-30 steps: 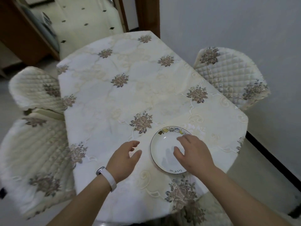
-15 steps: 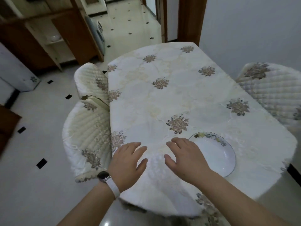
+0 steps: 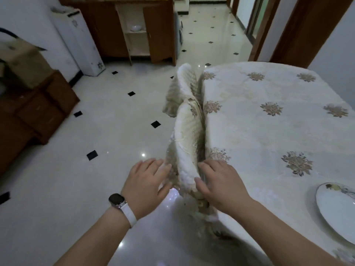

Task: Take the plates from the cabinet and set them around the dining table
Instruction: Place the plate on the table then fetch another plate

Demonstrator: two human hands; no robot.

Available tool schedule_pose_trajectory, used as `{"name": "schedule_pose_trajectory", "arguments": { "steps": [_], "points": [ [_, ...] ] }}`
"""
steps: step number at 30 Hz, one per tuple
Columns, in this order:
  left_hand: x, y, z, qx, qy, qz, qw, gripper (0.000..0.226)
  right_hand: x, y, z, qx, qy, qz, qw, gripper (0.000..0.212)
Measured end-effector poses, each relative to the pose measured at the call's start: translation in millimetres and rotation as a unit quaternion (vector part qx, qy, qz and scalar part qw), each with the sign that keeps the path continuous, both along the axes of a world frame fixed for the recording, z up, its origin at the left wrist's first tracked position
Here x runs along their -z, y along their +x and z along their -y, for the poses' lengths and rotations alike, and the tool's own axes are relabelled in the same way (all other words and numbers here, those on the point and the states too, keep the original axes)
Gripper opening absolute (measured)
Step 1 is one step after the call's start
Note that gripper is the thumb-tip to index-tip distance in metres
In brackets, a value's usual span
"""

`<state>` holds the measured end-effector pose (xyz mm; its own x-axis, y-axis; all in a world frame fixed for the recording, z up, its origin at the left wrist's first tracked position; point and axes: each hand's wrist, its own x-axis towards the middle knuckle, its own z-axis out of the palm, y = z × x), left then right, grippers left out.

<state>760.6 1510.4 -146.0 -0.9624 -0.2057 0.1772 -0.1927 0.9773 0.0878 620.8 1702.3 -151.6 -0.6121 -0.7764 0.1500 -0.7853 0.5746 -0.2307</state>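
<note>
A white plate [image 3: 335,207] with a painted rim lies on the dining table [image 3: 269,131], at the table's near right, partly cut off by the frame edge. My left hand [image 3: 146,186], with a watch on the wrist, hovers open over the floor left of the table. My right hand [image 3: 221,184] hovers open above the table's near left corner, well left of the plate. Neither hand holds anything. The brown wooden cabinet [image 3: 134,29] stands open across the room, with a white dish [image 3: 136,27] on a shelf.
Two quilted chairs [image 3: 187,135] are tucked against the table's left side, just beyond my hands. A white appliance [image 3: 76,41] stands by the left wall. A cardboard box [image 3: 21,62] sits on a dark wooden unit at far left. Tiled floor [image 3: 115,112] lies between table and cabinet.
My right hand has come off the plate, which stays on the table. The view has swung left toward the cabinet, and both hands have moved left with it.
</note>
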Motion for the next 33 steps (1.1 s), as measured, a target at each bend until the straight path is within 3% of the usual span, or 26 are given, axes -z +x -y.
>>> {"name": "schedule_pose_trajectory", "arguments": {
  "steps": [4, 8, 18, 26, 33],
  "points": [
    [7, 65, 58, -0.073, 0.005, 0.004, 0.997, 0.047, -5, 36, 66, -0.034, -0.007, -0.029, 0.999, 0.034],
    [9, 114, 92, -0.136, 0.016, -0.014, 0.991, 0.046, -8, 65, 120, -0.085, -0.014, -0.043, 0.995, 0.041],
    [13, 176, 134, -0.238, 0.03, -0.051, 0.97, 0.045, -2, 98, 205, -0.184, -0.003, -0.056, 0.981, 0.043],
    [19, 169, 187, -0.282, 0.033, -0.03, 0.958, 0.048, 22, 78, 277, -0.219, 0.024, -0.023, 0.975, 0.044],
    [28, 108, 266, -0.287, 0.028, 0.011, 0.958, 0.047, 38, 18, 359, -0.216, 0.046, 0.009, 0.975, 0.049]
  ]
}}
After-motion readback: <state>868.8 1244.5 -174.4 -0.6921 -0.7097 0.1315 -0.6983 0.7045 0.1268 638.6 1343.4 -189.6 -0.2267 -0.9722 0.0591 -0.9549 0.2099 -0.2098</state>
